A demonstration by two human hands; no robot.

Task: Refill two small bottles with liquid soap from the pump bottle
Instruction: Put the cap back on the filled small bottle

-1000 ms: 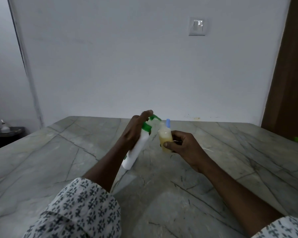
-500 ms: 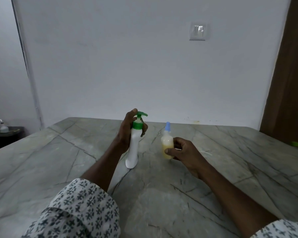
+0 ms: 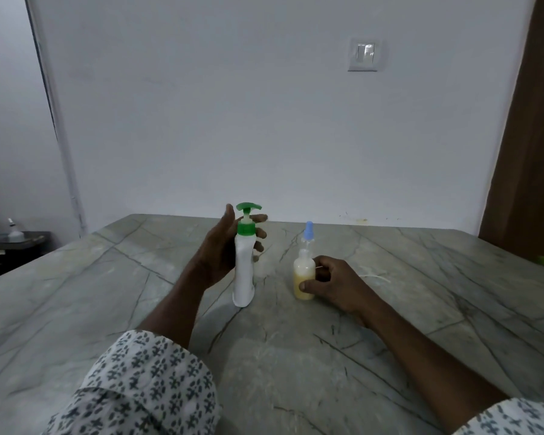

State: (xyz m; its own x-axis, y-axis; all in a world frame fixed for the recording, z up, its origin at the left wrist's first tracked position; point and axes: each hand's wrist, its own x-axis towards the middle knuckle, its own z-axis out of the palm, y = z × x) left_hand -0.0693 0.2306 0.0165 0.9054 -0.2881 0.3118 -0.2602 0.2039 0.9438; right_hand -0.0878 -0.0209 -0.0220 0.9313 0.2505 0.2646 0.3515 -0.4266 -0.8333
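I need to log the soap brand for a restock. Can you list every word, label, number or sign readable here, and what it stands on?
No text can be read anywhere in this view.
On the pump bottle: the white side that shows bears no print.
On the small bottle: no label visible.
On the wall switch: no legible marking.
On the far bottle at the left edge: too small to tell.

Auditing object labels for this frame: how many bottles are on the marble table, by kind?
pump bottle, white with a green pump: 1
small bottle, blue cap, yellowish liquid, held by the right hand: 1
Total: 2
No second small bottle is in view.
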